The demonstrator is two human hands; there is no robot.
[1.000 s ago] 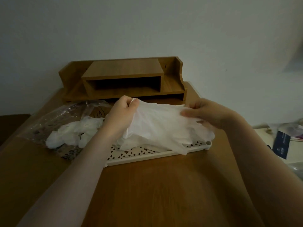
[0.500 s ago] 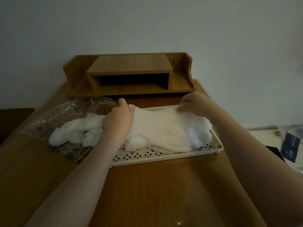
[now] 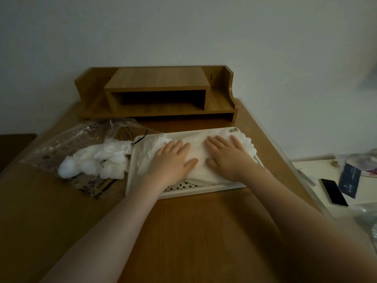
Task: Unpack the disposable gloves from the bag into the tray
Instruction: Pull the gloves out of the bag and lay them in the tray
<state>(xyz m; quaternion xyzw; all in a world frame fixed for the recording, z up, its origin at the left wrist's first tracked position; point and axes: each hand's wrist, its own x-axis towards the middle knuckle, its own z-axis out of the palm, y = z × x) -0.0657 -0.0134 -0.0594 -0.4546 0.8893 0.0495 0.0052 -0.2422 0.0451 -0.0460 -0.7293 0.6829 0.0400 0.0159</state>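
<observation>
A white perforated tray (image 3: 142,194) lies on the wooden table. A stack of thin white disposable gloves (image 3: 199,149) lies flat inside it. My left hand (image 3: 173,158) and my right hand (image 3: 226,156) both press down on the stack with straight fingers, side by side. To the left of the tray lies a clear plastic bag (image 3: 67,144), with more crumpled white gloves (image 3: 95,162) bunched at its mouth, touching the tray's left edge.
A wooden desk organiser (image 3: 157,94) stands at the back against the wall. Right of the table, a lower white surface holds a phone (image 3: 334,193), a dark card (image 3: 349,179) and some plastic wrapping (image 3: 367,219).
Both hands lowered the glove stack into the tray, let go of its edges and now lie flat on top of it. The camera has tilted down.
</observation>
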